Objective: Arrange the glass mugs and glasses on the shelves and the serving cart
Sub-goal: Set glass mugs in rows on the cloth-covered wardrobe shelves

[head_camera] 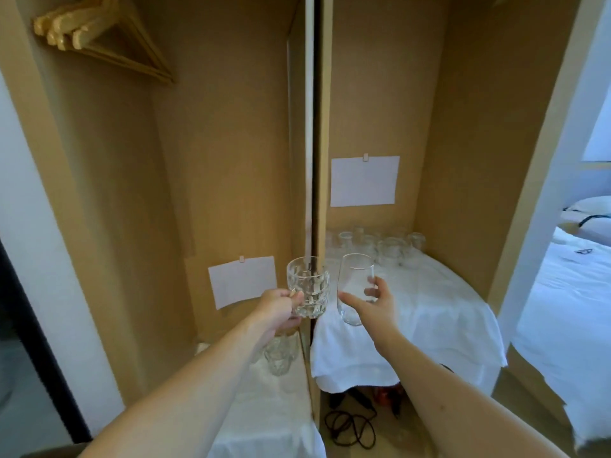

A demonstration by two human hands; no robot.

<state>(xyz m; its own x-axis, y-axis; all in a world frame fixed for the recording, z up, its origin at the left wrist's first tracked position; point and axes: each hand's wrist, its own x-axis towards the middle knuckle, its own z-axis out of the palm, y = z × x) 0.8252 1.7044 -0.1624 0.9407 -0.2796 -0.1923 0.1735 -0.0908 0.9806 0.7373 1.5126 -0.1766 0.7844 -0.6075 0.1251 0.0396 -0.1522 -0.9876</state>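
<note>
In hand: your left hand [281,304] grips a dimpled glass mug [308,287] by its handle, your right hand [373,304] holds a tall tumbler [355,287], both above the cloth-covered shelf [439,312]; next, likely set each down gently, clear of the clustered glasses [380,246].

No text, label, brand or number can be read anywhere in the wooden wardrobe. Two white paper sheets, one clipped to the left compartment's back panel [243,281] and one to the right compartment's back panel [364,180], appear blank.
</note>
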